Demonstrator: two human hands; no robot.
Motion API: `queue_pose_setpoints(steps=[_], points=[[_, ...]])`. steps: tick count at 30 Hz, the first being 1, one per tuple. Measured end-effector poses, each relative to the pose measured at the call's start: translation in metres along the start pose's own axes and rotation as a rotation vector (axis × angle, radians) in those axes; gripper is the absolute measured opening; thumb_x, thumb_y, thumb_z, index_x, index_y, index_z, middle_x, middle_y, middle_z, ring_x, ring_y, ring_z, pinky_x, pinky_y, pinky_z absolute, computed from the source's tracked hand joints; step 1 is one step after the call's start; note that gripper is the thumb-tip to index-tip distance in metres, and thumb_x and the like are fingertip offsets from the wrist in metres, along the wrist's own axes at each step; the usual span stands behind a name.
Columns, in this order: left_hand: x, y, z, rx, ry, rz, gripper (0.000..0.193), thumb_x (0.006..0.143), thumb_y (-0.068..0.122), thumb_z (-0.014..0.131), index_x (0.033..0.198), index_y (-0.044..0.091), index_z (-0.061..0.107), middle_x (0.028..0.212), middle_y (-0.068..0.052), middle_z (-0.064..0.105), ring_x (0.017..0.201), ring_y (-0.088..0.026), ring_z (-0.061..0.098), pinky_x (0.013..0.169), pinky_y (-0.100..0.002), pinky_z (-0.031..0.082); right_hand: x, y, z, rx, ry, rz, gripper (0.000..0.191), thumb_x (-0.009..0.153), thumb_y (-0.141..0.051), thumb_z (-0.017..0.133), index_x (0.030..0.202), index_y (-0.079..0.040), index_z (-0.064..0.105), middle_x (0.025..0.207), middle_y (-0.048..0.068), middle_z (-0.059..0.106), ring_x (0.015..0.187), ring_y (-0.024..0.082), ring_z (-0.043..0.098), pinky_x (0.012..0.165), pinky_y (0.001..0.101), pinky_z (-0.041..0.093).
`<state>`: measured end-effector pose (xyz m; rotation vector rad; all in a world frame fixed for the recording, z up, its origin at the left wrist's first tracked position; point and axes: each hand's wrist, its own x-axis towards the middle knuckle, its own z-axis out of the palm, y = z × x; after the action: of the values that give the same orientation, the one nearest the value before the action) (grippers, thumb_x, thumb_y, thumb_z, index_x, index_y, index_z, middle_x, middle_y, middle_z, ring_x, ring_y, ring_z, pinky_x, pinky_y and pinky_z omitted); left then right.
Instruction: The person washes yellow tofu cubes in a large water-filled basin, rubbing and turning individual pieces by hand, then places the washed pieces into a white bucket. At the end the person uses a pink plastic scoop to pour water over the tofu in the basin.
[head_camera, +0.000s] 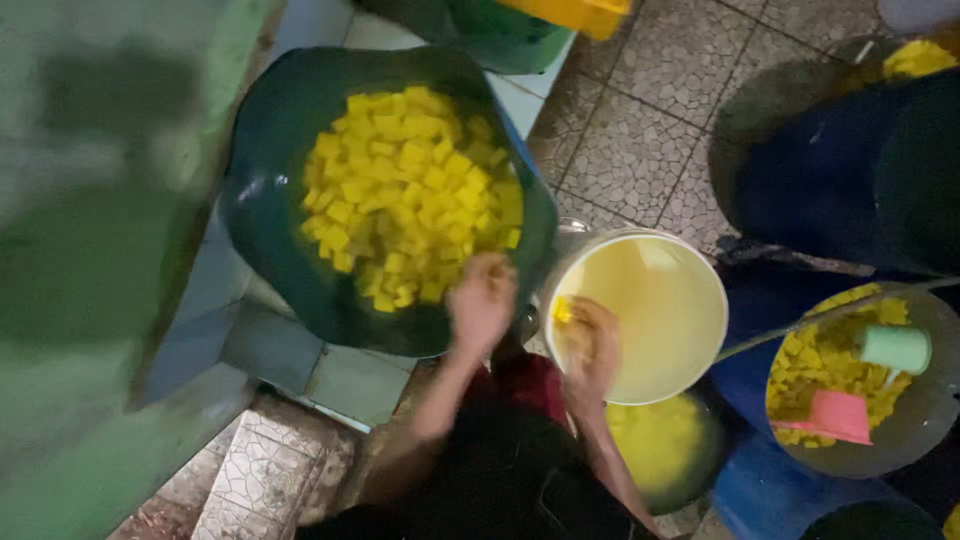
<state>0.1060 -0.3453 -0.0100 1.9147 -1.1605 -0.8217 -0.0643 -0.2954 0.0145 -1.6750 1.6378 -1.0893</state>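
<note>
The left hand (482, 300) rests curled at the near rim of the green basin (270, 200), beside the yellow cubes (410, 190). The right hand (592, 345) pinches one cube over the white bucket (700, 350); lowering it gently would avoid splashing.

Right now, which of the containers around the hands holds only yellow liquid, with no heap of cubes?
The round white bucket under the right hand. The big dark green basin by the left hand is heaped with yellow cubes.
</note>
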Motion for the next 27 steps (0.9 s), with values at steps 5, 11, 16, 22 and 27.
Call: queue_pose_setpoints(steps=[5, 11, 16, 22, 27], points=[[0.097, -0.140, -0.071, 0.442, 0.008, -0.163, 0.040, 0.094, 0.027, 0.066, 0.128, 0.007, 0.061, 0.132, -0.020, 0.065, 0.124, -0.038, 0.060, 0.105, -0.049, 0.050, 0.072, -0.016, 0.188, 0.077, -0.283, 0.375, 0.036, 0.097, -0.014, 0.061, 0.132, -0.005, 0.063, 0.118, 0.013, 0.067, 0.099, 0.025, 0.075, 0.081, 0.0335, 0.059], [0.126, -0.197, -0.090, 0.500, -0.103, 0.408, 0.066, 0.070, 0.022, 0.069, 0.133, 0.002, 0.061, 0.131, -0.031, 0.061, 0.122, -0.049, 0.053, 0.107, -0.066, 0.038, 0.134, 0.007, 0.295, -0.536, -0.317, 0.008, 0.053, 0.090, -0.027, 0.070, 0.136, -0.006, 0.056, 0.134, 0.018, 0.058, 0.127, 0.041, 0.053, 0.110, 0.0542, 0.041], [0.153, -0.209, -0.090, 0.668, -0.127, 0.405, 0.041, 0.089, 0.019, 0.061, 0.128, 0.011, 0.071, 0.130, -0.022, 0.064, 0.123, -0.043, 0.056, 0.107, -0.062, 0.042, 0.161, 0.016, 0.333, -0.781, -0.455, 0.178, 0.059, 0.082, -0.024, 0.068, 0.136, -0.005, 0.050, 0.140, 0.025, 0.047, 0.125, 0.047, 0.045, 0.101, 0.0571, 0.038], [0.167, -0.219, -0.087, 0.388, -0.089, 0.199, 0.040, 0.091, 0.021, 0.056, 0.128, 0.006, 0.066, 0.121, -0.023, 0.067, 0.113, -0.041, 0.061, 0.098, -0.055, 0.050, 0.161, 0.013, 0.337, -0.647, -0.448, 0.216, 0.042, 0.092, -0.018, 0.060, 0.134, -0.010, 0.055, 0.132, 0.019, 0.057, 0.116, 0.045, 0.058, 0.094, 0.0576, 0.050], [0.193, -0.213, -0.066, -0.106, -0.123, -0.719, 0.041, 0.100, 0.032, 0.052, 0.123, 0.001, 0.064, 0.108, -0.023, 0.069, 0.096, -0.039, 0.069, 0.084, -0.052, 0.059, 0.141, -0.013, 0.318, -0.234, -0.543, 0.322, 0.047, 0.092, -0.024, 0.065, 0.137, -0.011, 0.058, 0.130, 0.017, 0.067, 0.116, 0.038, 0.068, 0.096, 0.0475, 0.057]])
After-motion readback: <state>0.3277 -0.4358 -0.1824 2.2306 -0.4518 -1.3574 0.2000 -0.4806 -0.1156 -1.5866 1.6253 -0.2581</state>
